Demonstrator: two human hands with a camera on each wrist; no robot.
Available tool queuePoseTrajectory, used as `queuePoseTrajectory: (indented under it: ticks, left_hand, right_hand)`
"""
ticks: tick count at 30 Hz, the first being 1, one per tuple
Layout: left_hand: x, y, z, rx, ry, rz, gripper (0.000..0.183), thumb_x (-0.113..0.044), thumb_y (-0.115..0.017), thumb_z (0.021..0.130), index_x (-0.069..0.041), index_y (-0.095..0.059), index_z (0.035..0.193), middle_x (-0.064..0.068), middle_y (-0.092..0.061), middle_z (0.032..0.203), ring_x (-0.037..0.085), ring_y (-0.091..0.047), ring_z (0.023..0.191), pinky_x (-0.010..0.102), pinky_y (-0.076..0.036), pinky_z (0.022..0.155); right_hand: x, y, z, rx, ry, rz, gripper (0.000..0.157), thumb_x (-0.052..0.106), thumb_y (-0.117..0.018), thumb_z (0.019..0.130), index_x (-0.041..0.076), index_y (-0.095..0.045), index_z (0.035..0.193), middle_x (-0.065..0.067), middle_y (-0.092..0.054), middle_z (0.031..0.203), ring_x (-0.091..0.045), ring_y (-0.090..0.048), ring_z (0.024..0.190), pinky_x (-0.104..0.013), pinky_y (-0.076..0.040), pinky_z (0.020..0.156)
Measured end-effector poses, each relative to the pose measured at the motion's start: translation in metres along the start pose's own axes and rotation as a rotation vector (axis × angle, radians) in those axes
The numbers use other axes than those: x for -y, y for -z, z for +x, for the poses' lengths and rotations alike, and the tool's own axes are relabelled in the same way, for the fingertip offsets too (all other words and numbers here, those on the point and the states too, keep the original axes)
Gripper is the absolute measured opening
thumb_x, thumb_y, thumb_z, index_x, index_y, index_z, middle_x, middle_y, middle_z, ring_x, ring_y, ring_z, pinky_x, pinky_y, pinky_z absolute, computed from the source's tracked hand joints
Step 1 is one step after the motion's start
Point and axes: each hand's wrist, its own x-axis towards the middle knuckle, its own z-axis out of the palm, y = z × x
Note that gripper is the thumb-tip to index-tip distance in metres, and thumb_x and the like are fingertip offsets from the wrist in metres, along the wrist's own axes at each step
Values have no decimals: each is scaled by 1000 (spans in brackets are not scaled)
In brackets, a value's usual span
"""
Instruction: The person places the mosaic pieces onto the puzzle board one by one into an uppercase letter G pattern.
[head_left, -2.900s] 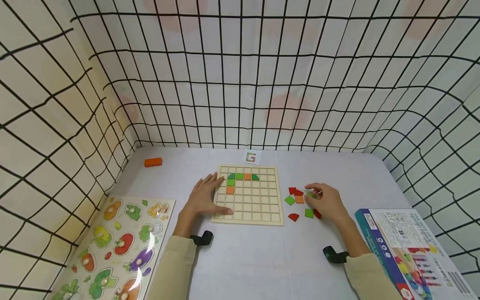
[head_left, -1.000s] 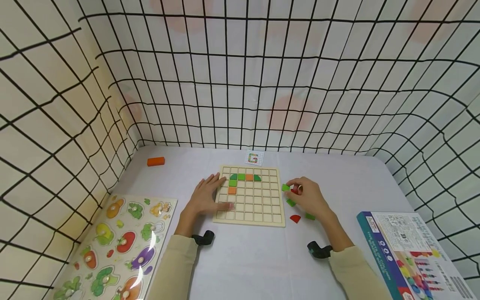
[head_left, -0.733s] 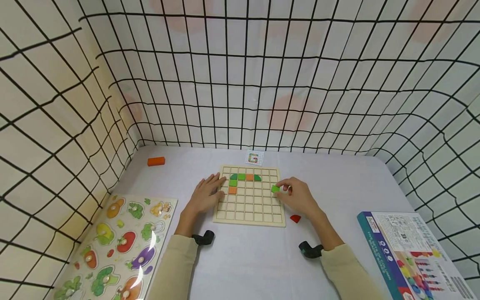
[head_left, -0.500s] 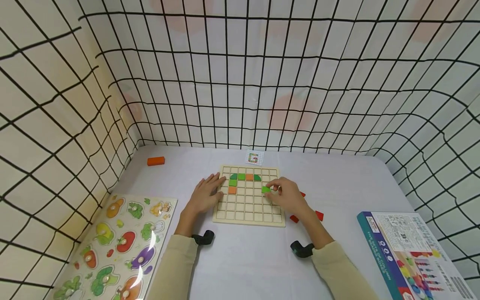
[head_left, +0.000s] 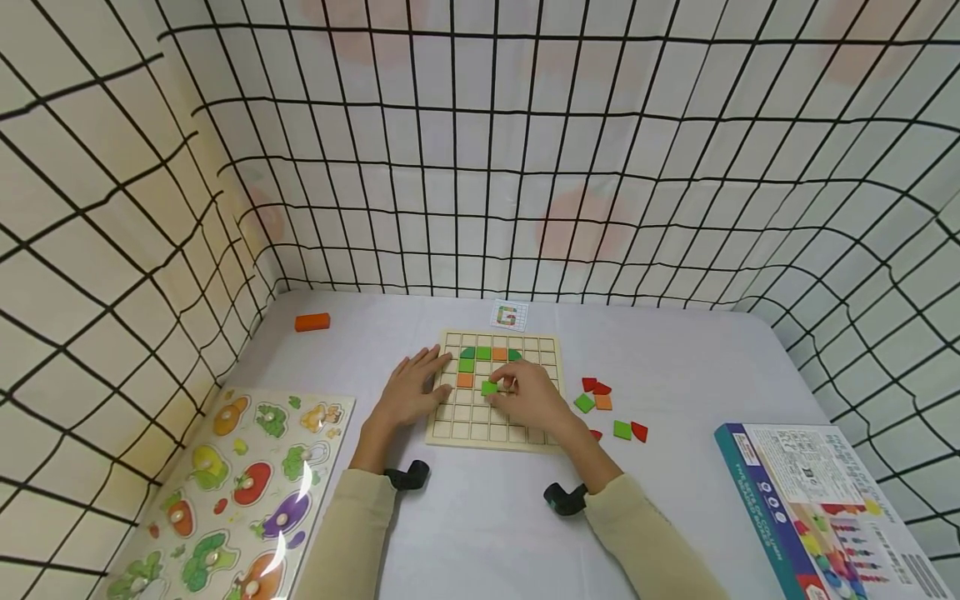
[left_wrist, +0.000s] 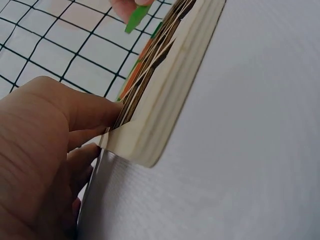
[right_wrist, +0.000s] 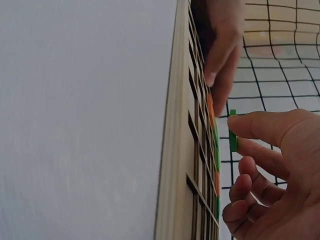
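Observation:
The wooden grid board (head_left: 495,425) lies on the table with green and orange tiles in its upper left cells. My left hand (head_left: 408,392) rests at the board's left edge, fingers spread, thumb on the rim; the left wrist view shows that thumb (left_wrist: 95,111) on the corner. Over the middle of the board, my right hand (head_left: 532,396) pinches a green square tile (head_left: 489,388) between thumb and index finger. In the right wrist view this tile (right_wrist: 233,131) is held on edge, apart from the board, with the other fingers loosely curled.
Loose tiles lie right of the board: red pieces (head_left: 639,432), green squares (head_left: 622,430) and an orange square (head_left: 603,402). A pattern card (head_left: 509,315) sits behind it. An orange block (head_left: 312,322), a vegetable puzzle (head_left: 247,483) and a box (head_left: 832,500) lie further out. Black netting encloses the table.
My right hand took a green square tile from the loose pieces and has carried it left over the board's middle. The left hand stays at the board's edge, its thumb drawn back toward the rim.

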Motion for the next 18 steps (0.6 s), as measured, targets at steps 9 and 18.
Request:
queuePoseTrajectory:
  ticks: [9,18]
  left_hand:
    - [0,1,0,1,3,0,64,-36,-55,98,-16,-43,158,8,-31,169,30,-23,159,54,-12,132]
    - [2,-1,2,-6,-9,-11,64,-36,-56,99,-15,-44,157,9,-32,169,31,-23,159,56,-12,131]
  right_hand:
    - [8,-20,7,20,59,-40,20,19,-80,89,10,-78,107,-2,-61,87,-15,-51,82,-28,-46,71]
    - [12,-29,12,20,43,-79,23,24,-81,89,14,-79,109,1,-60,82,-15,-51,79,-27,-44,65]
